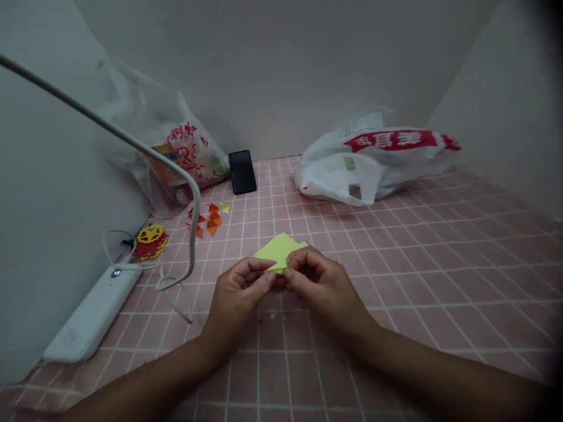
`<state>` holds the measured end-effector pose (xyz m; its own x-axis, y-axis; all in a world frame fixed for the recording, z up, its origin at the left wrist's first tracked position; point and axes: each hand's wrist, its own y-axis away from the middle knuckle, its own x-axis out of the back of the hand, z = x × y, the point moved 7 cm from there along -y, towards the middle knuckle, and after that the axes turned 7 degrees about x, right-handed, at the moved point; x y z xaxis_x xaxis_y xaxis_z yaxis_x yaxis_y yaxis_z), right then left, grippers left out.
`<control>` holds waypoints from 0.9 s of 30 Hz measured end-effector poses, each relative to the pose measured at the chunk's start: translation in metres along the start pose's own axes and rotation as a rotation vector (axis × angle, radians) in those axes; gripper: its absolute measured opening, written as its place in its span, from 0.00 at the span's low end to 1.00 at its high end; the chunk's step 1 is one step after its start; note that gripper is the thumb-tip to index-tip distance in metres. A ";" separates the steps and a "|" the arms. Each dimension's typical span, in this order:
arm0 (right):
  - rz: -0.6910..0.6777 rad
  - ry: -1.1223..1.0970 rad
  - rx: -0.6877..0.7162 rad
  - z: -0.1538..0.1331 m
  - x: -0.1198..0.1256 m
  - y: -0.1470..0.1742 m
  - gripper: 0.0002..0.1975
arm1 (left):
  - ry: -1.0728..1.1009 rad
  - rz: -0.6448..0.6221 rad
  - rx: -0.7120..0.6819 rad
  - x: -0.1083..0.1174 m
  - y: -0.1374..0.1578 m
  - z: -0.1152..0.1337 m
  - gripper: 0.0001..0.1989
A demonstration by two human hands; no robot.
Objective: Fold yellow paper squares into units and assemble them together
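Note:
A small folded piece of yellow paper point(278, 267) is pinched between the fingertips of both my hands, just above the table. My left hand point(237, 293) grips its left end between thumb and forefinger. On the other side, the thumb and bent fingers of my right hand point(328, 286) close on its right end. Flat yellow paper point(278, 246) shows right behind the folded piece; whether it lies separately on the table I cannot tell. Several small folded orange paper pieces point(213, 221), plus red and yellow ones, lie farther off to the left.
A pink table with white grid lines point(281, 375) spreads below. At the back are a plastic bag point(193, 146), a black phone point(242, 172) and a white bag point(338, 173). Red and yellow cut-outs point(150, 240), a white power bank point(94, 313) and a looping cable point(132, 140) occupy the left.

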<state>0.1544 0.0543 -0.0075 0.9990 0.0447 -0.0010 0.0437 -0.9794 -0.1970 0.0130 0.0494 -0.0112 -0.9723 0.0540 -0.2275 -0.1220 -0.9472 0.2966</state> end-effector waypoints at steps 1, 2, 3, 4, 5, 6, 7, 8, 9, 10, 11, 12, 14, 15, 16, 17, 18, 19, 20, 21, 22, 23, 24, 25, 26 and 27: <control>-0.004 0.002 0.000 0.001 0.000 0.000 0.07 | 0.000 -0.007 -0.001 0.000 0.000 0.000 0.07; -0.006 0.004 -0.001 0.001 0.000 0.000 0.06 | 0.000 -0.014 -0.002 0.000 -0.001 -0.001 0.07; -0.006 0.009 0.000 0.001 0.000 0.000 0.06 | -0.001 -0.021 -0.004 0.000 -0.001 -0.001 0.06; -0.003 0.013 0.004 0.001 0.000 0.000 0.06 | -0.001 -0.027 -0.007 0.000 -0.001 -0.001 0.05; 0.000 0.018 0.009 0.000 0.001 0.000 0.06 | -0.001 -0.028 -0.012 0.000 -0.001 -0.001 0.04; 0.002 0.021 0.014 0.000 0.001 0.000 0.06 | -0.001 -0.026 -0.013 0.000 -0.001 -0.001 0.04; 0.003 0.022 0.018 -0.001 0.001 0.000 0.06 | -0.001 -0.019 -0.015 0.000 -0.001 -0.001 0.04; 0.004 0.022 0.019 -0.001 0.001 0.000 0.06 | 0.000 -0.011 -0.014 0.000 -0.001 -0.001 0.04; 0.003 0.024 0.016 -0.001 0.001 0.000 0.06 | 0.000 -0.003 -0.012 0.000 -0.001 -0.001 0.04; 0.003 0.026 0.013 0.000 0.001 0.000 0.06 | 0.001 0.001 -0.010 0.000 -0.001 0.000 0.04; 0.002 0.028 0.010 0.000 0.001 0.000 0.06 | 0.004 0.004 -0.009 -0.001 -0.001 0.000 0.04; 0.002 0.029 0.008 0.000 0.001 0.000 0.06 | 0.006 0.005 -0.009 -0.001 -0.001 0.000 0.04; 0.003 0.023 0.004 0.000 0.000 0.000 0.07 | 0.005 0.007 -0.012 -0.001 -0.002 0.001 0.04; 0.003 0.017 0.001 0.000 0.000 0.000 0.07 | 0.000 0.010 -0.017 -0.001 -0.002 0.001 0.04; 0.002 0.010 -0.004 0.000 0.000 0.000 0.06 | -0.008 0.015 -0.024 0.000 -0.002 0.002 0.04; 0.000 0.004 -0.009 0.001 0.000 0.000 0.06 | -0.020 0.023 -0.034 0.000 -0.002 0.003 0.03; -0.003 0.000 -0.015 0.001 0.000 0.000 0.06 | -0.036 0.030 -0.045 0.000 -0.001 0.003 0.03; -0.006 -0.001 -0.019 0.001 -0.001 0.000 0.07 | -0.051 0.038 -0.057 0.001 -0.001 0.004 0.03; -0.007 0.000 -0.021 0.001 -0.001 0.000 0.07 | -0.066 0.045 -0.065 0.001 -0.001 0.005 0.03; -0.010 0.002 -0.020 0.001 -0.001 0.000 0.07 | -0.078 0.050 -0.073 0.002 -0.001 0.005 0.03; -0.013 0.006 -0.018 0.001 -0.001 0.000 0.07 | -0.090 0.055 -0.079 0.002 -0.001 0.005 0.03; -0.018 0.006 -0.015 0.000 -0.001 0.000 0.08 | -0.100 0.059 -0.083 0.002 -0.001 0.006 0.03; -0.022 0.004 -0.014 0.000 -0.001 0.000 0.08 | -0.107 0.063 -0.084 0.002 -0.001 0.006 0.03; -0.024 -0.002 -0.013 0.000 -0.001 0.000 0.08 | -0.112 0.070 -0.086 0.003 -0.001 0.007 0.03; -0.025 -0.011 -0.013 0.000 -0.001 0.000 0.07 | -0.117 0.076 -0.087 0.003 -0.001 0.007 0.03; -0.024 -0.020 -0.014 0.000 0.000 -0.001 0.07 | -0.122 0.085 -0.087 0.004 -0.001 0.008 0.03</control>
<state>0.1540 0.0550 -0.0072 0.9973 0.0722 -0.0165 0.0679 -0.9807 -0.1833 0.0075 0.0529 -0.0047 -0.9960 0.0052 -0.0893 -0.0255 -0.9734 0.2275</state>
